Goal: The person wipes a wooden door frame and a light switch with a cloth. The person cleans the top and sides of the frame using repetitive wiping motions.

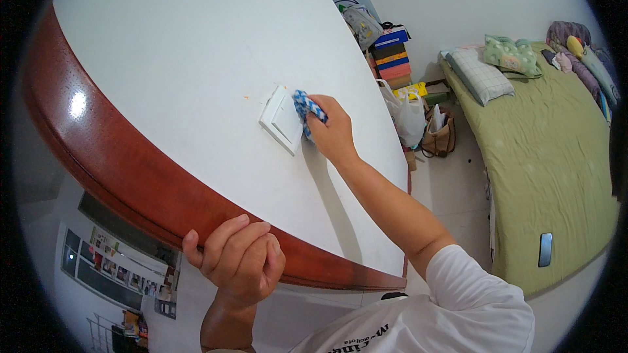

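Note:
My right hand (329, 125) grips a crumpled blue-and-white patterned cloth (309, 108). The cloth presses against the right edge of a white wall switch (282, 120), which is set in a white wall (206, 73). Lower left, my left hand (240, 257) is loosely curled in front of the glossy red-brown wooden door frame (162, 186). Nothing shows between its fingers, and whether it touches the wood is unclear. Small orange marks (246, 97) dot the wall near the switch.
A bed (549, 157) with a green sheet stands at right, bearing pillows (483, 73) and a phone (545, 250). Stacked boxes (392, 56), plastic bags (409, 120) and a brown handbag (439, 132) sit past the wall's edge. Photos (122, 274) hang at lower left.

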Motion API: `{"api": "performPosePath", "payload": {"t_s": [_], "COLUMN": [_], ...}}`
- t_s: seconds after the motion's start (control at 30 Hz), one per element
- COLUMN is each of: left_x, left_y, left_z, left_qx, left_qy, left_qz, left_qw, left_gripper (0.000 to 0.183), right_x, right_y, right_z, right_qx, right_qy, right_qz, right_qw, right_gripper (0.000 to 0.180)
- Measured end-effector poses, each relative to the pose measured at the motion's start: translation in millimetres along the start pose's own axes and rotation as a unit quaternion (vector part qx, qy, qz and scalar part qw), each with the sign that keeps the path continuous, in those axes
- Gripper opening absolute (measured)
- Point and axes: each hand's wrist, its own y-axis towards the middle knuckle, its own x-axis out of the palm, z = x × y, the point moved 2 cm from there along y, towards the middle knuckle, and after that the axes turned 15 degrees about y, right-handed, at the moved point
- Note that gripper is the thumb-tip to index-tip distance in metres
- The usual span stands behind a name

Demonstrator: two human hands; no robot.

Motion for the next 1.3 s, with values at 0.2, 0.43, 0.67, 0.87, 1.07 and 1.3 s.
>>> {"api": "performPosePath", "payload": {"t_s": [0.2,0.43,0.67,0.87,1.07,1.3], "left_x": [-1.0,1.1,-4.0,-1.5,-1.3,-0.2], "left_y": [-2.5,0.7,5.0,6.0,7.2,6.6], "left_z": [0.4,-4.2,0.4,0.1,1.9,0.1], "left_qx": [0.002,-0.002,-0.001,-0.029,-0.019,-0.003], "left_qy": [-0.005,-0.017,-0.015,-0.021,-0.008,-0.001], "left_qz": [0.004,0.025,-0.018,0.002,0.001,0.001], "left_qw": [1.000,1.000,1.000,0.999,1.000,1.000], "left_gripper": [0.007,0.007,0.012,0.016,0.017,0.016], "right_x": [8.2,-10.9,8.4,27.4,19.3,-8.1], "right_y": [14.4,-11.3,27.1,26.2,-11.8,-49.1], "right_z": [-7.9,-1.0,-15.0,-58.1,-67.0,-48.1], "right_qx": [-0.054,-0.018,-0.100,-0.204,-0.269,-0.307], "right_qy": [-0.015,-0.041,-0.027,-0.111,-0.151,-0.176], "right_qz": [-0.033,-0.044,-0.068,-0.139,-0.176,-0.165], "right_qw": [0.998,0.998,0.992,0.963,0.935,0.920], "right_gripper": [0.032,0.033,0.031,0.041,0.053,0.038]}}
